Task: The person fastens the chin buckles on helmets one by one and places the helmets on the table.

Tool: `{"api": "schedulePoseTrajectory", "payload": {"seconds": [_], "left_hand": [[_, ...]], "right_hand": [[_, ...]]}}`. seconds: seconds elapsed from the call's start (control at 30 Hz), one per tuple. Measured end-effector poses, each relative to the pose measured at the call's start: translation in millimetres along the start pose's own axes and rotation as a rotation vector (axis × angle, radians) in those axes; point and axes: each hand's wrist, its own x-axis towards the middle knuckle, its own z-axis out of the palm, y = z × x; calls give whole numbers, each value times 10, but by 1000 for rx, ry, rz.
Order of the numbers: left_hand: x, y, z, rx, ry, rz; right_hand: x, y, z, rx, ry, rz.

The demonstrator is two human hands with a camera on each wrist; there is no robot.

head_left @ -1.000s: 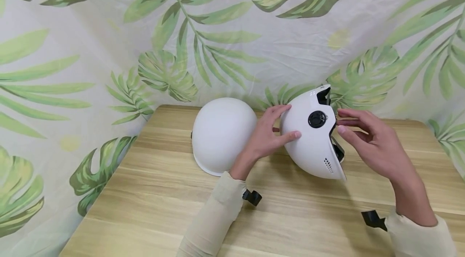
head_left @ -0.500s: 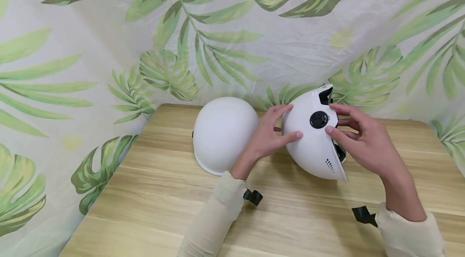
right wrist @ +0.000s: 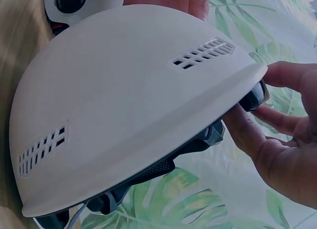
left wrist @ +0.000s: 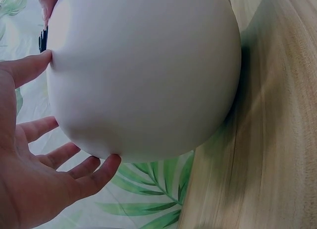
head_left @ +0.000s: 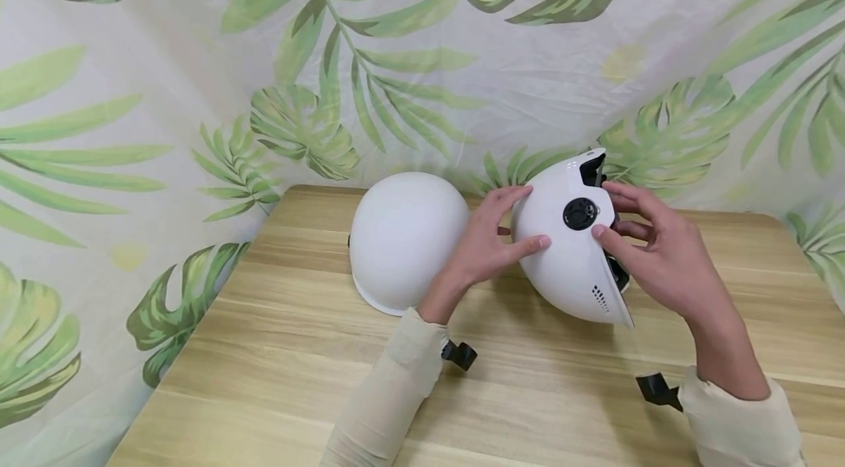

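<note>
A white helmet (head_left: 554, 269) lies tipped on its crown, its rim turned to the right. On its side sits a round black disc (head_left: 580, 214), and small vent slots (right wrist: 203, 53) show near its brim in the right wrist view. My left hand (head_left: 488, 240) holds the crown with thumb and fingers spread around the smooth dome (left wrist: 148, 80). At the rim, my right hand (head_left: 663, 243) pinches the edge beside the disc, thumb outside and fingers reaching behind it. Black padding (right wrist: 158, 167) and straps line the inside of the rim.
A second white helmet (head_left: 405, 240) sits dome up on the wooden table (head_left: 277, 372), close to my left hand and forearm. Behind the table hangs a leaf-patterned cloth (head_left: 409, 27).
My right hand has moved left from beside the rim and taken hold of the edge near the disc. My left hand stays on the crown, and both helmets keep their places.
</note>
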Motion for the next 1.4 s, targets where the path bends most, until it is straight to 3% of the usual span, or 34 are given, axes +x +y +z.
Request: {"api": "schedulePoseTrajectory", "payload": {"seconds": [0.5,0.63,0.8,0.9,1.13,1.4], "left_hand": [[-12,10,8,9,7,7],[-12,11,13,31,29,31],[1,-17,16,-22,77,68],[8,-51,30,-71,76,45],[1,-97,76,-108,22,-101],[-8,-50,105,-139,30,-110]], "right_hand": [[4,6,58,84,40,-7],[13,32,49,231,70,26],[47,87,7,483,140,69],[67,132,-33,561,166,75],[88,180,-79,621,179,83],[78,210,-127,705,152,93]]}}
